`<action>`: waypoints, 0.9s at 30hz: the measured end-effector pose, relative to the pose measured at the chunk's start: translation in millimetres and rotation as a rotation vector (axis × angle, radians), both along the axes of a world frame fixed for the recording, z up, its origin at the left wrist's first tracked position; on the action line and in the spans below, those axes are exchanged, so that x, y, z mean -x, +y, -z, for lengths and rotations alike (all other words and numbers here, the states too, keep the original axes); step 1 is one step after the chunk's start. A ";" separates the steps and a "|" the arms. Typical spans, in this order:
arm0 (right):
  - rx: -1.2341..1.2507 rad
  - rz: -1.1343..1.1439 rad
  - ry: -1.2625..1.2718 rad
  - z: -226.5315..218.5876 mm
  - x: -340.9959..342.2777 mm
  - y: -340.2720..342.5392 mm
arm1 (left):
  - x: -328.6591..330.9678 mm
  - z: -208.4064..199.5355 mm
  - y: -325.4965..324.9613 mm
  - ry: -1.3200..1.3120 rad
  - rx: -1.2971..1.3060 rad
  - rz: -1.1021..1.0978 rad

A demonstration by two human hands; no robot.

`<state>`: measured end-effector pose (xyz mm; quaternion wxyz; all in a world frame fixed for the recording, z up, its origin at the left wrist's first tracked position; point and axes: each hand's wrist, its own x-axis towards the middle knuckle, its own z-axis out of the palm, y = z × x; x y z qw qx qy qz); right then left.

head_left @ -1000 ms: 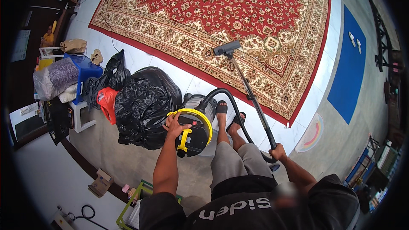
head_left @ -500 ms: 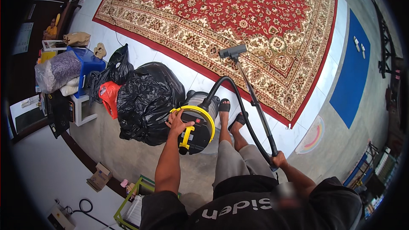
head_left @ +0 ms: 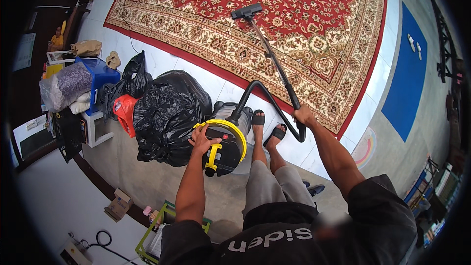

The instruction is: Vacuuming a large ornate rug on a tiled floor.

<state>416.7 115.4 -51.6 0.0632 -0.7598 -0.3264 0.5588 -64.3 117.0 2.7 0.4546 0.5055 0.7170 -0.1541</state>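
In my right hand (head_left: 305,116), the fingers are wrapped round the grip end of a vacuum cleaner wand (head_left: 277,66). Its floor head (head_left: 247,11) rests on the patterned red and cream carpet (head_left: 319,10). From that grip a black hose (head_left: 267,92) loops back to a drum vacuum cleaner (head_left: 230,159) with a black lid and yellow rim. My left hand (head_left: 200,141) lies on the lid's left side, fingers spread, thumb close to the yellow carry handle (head_left: 213,157).
Black plastic bags (head_left: 169,122) and a red bag (head_left: 126,113) sit left of the vacuum. Behind them stands a blue bin (head_left: 103,81) on a white stool. A blue mat (head_left: 407,78) lies at right. Slippers (head_left: 314,188) are beside my legs.
My right hand has pushed forward and slightly left with the wand. The floor head has slid farther over the carpet, away from me. My left hand stays on the lid.
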 end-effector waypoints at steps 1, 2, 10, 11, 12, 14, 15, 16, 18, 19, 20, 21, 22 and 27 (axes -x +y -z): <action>0.016 -0.058 0.005 -13.6 12.5 37.1 | 5.4 -2.8 -4.4 0.000 0.010 -0.024; 0.012 -0.050 0.030 -13.2 13.0 48.0 | 3.9 -1.9 -2.7 0.000 0.013 -0.027; 0.288 0.073 0.098 -89.7 -20.7 -314.6 | 12.7 -0.6 -9.6 0.013 0.000 -0.030; 0.281 -0.055 0.025 -99.6 -38.4 -375.2 | 8.0 -1.9 -6.4 -0.001 -0.007 -0.026; 0.310 -0.043 -0.022 -123.5 -35.1 -401.8 | 11.2 -1.3 -7.9 0.003 -0.006 -0.030; 0.340 -0.022 -0.074 -143.3 -34.0 -412.8 | 14.2 -1.0 -10.3 0.001 0.000 -0.030; 0.282 -0.072 -0.118 -137.3 -32.4 -409.9 | 12.4 0.0 -8.7 -0.002 -0.002 -0.023; 0.224 -0.126 -0.154 -137.7 -24.7 -396.4 | 13.8 1.2 -10.1 0.003 0.002 -0.019; 0.243 -0.142 -0.122 -137.7 -1.3 -309.5 | 25.0 4.3 -17.7 0.043 0.002 -0.013; 0.254 -0.148 -0.123 -117.3 8.2 -271.4 | 25.2 3.8 -16.9 0.047 0.006 -0.008; 0.253 -0.117 -0.092 -88.0 12.9 -236.2 | 23.2 2.0 -12.4 0.032 0.010 -0.010; 0.144 -0.086 -0.072 -48.0 12.2 -205.1 | 16.0 0.1 -5.8 0.007 0.013 -0.001; 0.152 -0.020 -0.002 -36.2 24.1 -147.1 | 16.6 -2.4 -5.4 0.012 0.016 0.004; 0.029 -0.100 -0.069 -27.0 48.4 2.0 | 20.9 7.3 -6.0 -0.011 0.014 -0.004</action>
